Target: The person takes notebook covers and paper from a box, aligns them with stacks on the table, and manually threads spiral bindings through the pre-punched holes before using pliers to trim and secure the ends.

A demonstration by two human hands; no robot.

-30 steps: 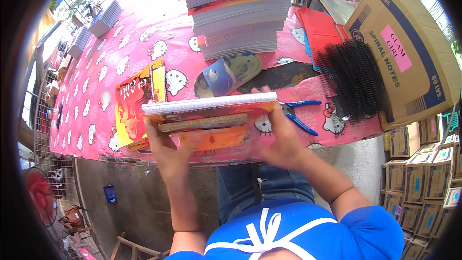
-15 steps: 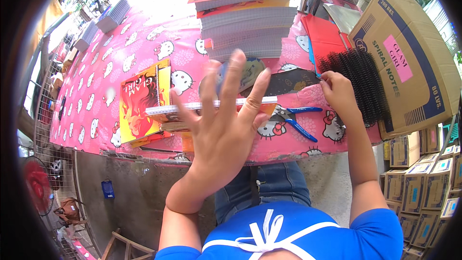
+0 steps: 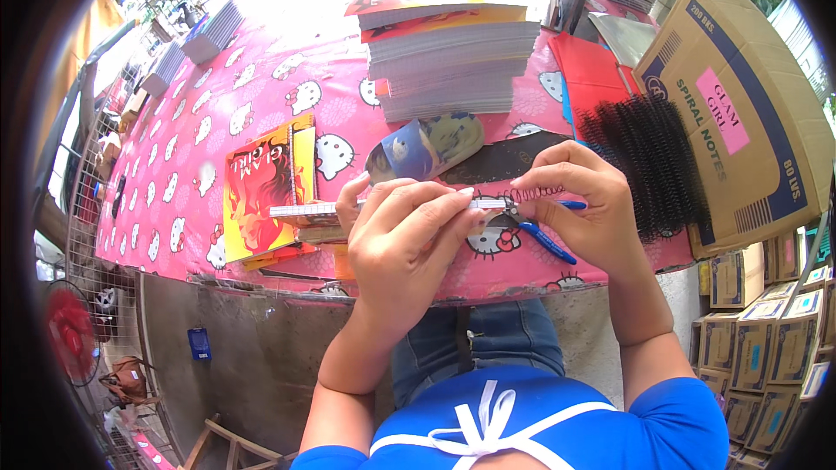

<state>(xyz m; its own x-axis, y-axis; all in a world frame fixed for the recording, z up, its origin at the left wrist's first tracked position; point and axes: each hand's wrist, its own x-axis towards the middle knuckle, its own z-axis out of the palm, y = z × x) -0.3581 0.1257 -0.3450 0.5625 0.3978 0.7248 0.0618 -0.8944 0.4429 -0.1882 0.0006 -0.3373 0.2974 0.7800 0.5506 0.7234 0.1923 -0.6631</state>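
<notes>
Head view: the unbound notebook [image 3: 305, 210] is in front of you at the near side of the bench [image 3: 157, 209], its white page edge turned up and running left to right, likely so the edge you work on faces you. Your left hand [image 3: 396, 239] lies over it, fingers bent and close together, thumb toward the right end, seemingly to keep the pages level and steady. Your right hand [image 3: 588, 204] is nearly closed, thumb and forefinger pinching a thin dark coil [image 3: 544, 193] just beside that end; the grip looks light, probably to leave the coil free to turn. Whether its tip is in the paper, you cannot tell from here. Blue-handled pliers [image 3: 550, 242] lie just under your right hand, presumably for quick reach. Beyond the notebook rests a slipper [image 3: 435, 141] with a blue strap; to its left are flame-covered notebooks [image 3: 257, 187], and behind it a tall notebook stack [image 3: 448, 61]. A bunch of black coils [image 3: 649, 165] sits right of your right hand against a carton [image 3: 740, 104], seemingly kept on the side that draws from it.
</notes>
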